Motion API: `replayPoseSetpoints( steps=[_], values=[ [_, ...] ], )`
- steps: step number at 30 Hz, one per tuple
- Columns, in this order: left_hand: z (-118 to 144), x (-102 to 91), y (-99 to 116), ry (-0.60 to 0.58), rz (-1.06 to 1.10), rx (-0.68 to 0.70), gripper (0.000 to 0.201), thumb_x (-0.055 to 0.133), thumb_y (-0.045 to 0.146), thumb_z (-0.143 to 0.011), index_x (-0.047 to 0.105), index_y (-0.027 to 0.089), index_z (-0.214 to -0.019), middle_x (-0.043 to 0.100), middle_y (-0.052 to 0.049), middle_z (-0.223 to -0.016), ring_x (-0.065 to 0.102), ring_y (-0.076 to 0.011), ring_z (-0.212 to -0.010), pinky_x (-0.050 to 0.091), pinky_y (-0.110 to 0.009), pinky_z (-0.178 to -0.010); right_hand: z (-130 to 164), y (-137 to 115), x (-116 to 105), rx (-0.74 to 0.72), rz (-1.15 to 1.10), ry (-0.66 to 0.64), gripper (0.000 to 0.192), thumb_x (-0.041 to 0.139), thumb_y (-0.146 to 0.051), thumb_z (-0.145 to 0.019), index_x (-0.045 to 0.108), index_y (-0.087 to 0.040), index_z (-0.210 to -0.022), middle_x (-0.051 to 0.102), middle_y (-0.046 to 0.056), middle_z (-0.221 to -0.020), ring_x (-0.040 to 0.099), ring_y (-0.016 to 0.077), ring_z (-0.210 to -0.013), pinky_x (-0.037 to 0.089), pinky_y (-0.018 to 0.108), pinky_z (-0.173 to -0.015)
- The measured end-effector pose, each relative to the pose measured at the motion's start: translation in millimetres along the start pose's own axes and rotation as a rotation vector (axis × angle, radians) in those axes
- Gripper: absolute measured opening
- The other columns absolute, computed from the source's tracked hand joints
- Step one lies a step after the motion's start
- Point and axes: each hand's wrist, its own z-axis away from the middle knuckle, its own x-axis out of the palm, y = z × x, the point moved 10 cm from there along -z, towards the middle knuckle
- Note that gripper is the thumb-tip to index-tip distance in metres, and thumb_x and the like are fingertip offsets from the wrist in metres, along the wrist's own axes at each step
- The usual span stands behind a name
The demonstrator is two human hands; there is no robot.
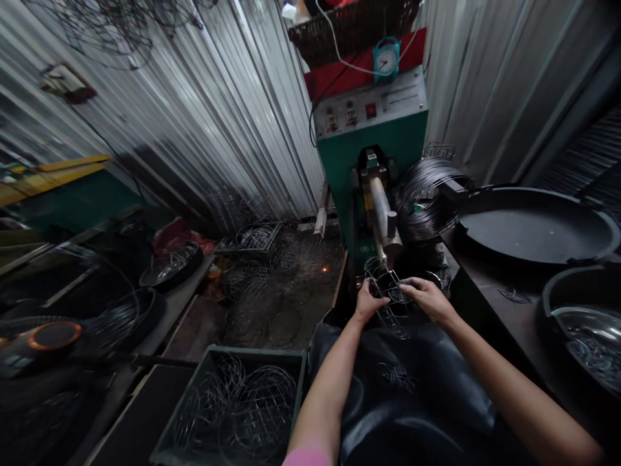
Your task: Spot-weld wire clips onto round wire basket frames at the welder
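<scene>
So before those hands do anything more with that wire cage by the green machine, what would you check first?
1. Left hand grips wire cage: ok.
2. Right hand on the cage: ok.
3. Cage sits just below the machine's metal arm: ok.
4. Fingers apart from the arm's tip: ok.
5. Cage wires undamaged: cannot tell, too fine.
6. Green machine switched on: cannot tell.
</scene>
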Motion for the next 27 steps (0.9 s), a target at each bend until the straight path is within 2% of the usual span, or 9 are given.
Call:
replayPoseSetpoints(
  steps=[6,12,15,20,23,25,27],
  values=[
    [-6.4,8.5,-11.8,0.009,0.081,-0.034,0.056,0.078,0.013,-0.051,0.048,0.019,-0.098,0.057,-0.001,-0.090,0.056,-0.0143,-0.084,0.045,-0.030,-0.079,2.7,5.6,-0.5,0.063,-0.046,0.017,0.039,0.073,-0.049,-0.058,0.067,-0.017,-0.079,0.064,0.001,-0.068,0.054,0.0139,-0.060,0.042,0.025,-0.056],
    [-2.9,8.7,-7.0,0.013,0.110,-0.027,0.057,0.080,0.017,-0.050,0.049,0.019,-0.097,0.056,0.000,-0.087,0.054,-0.0133,-0.082,0.044,-0.028,-0.079,29.8,26.8,-0.8,0.144,-0.096,-0.089,0.043,0.073,-0.046,-0.058,0.066,-0.017,-0.090,0.068,0.003,-0.079,0.060,0.0171,-0.069,0.046,0.029,-0.063],
    [-0.5,9.3,-9.7,0.005,0.101,-0.057,0.056,0.081,0.019,-0.050,0.050,0.019,-0.097,0.057,0.000,-0.088,0.055,-0.0144,-0.085,0.044,-0.029,-0.080,30.2,25.7,-7.9,0.132,-0.079,-0.035,0.044,0.073,-0.043,-0.058,0.066,-0.017,-0.093,0.067,0.002,-0.079,0.058,0.0152,-0.067,0.044,0.026,-0.059],
    [-1.6,5.8,-22.3,0.085,0.137,-0.153,0.060,0.083,0.022,-0.048,0.051,0.019,-0.098,0.059,0.000,-0.087,0.056,-0.0148,-0.085,0.044,-0.031,-0.081,16.2,14.5,-5.1,0.103,-0.060,0.005,0.039,0.073,-0.045,-0.057,0.066,-0.017,-0.084,0.066,0.002,-0.076,0.058,0.0158,-0.068,0.044,0.026,-0.060],
    [-1.7,2.6,-17.6,0.115,0.130,-0.141,0.057,0.082,0.019,-0.048,0.050,0.019,-0.095,0.058,0.000,-0.085,0.056,-0.0142,-0.083,0.044,-0.030,-0.080,12.9,15.0,-5.7,0.093,-0.037,0.031,0.042,0.072,-0.047,-0.057,0.066,-0.017,-0.086,0.067,0.004,-0.078,0.059,0.0181,-0.069,0.045,0.029,-0.062],
    [0.3,-2.1,-9.9,0.142,0.083,-0.121,0.054,0.081,0.018,-0.049,0.049,0.019,-0.092,0.057,0.001,-0.082,0.055,-0.0131,-0.078,0.044,-0.028,-0.077,16.6,19.7,-13.9,0.084,-0.007,0.063,0.045,0.070,-0.049,-0.060,0.065,-0.018,-0.091,0.068,0.005,-0.083,0.060,0.0207,-0.074,0.047,0.031,-0.066],
    [3.7,-10.5,-2.4,0.195,-0.001,-0.118,0.052,0.081,0.021,-0.048,0.047,0.019,-0.088,0.054,0.002,-0.078,0.053,-0.0122,-0.072,0.044,-0.027,-0.073,27.1,26.9,-33.4,0.060,0.060,0.122,0.046,0.067,-0.050,-0.063,0.065,-0.018,-0.097,0.068,0.007,-0.091,0.061,0.0244,-0.083,0.047,0.034,-0.071]
  ],
)
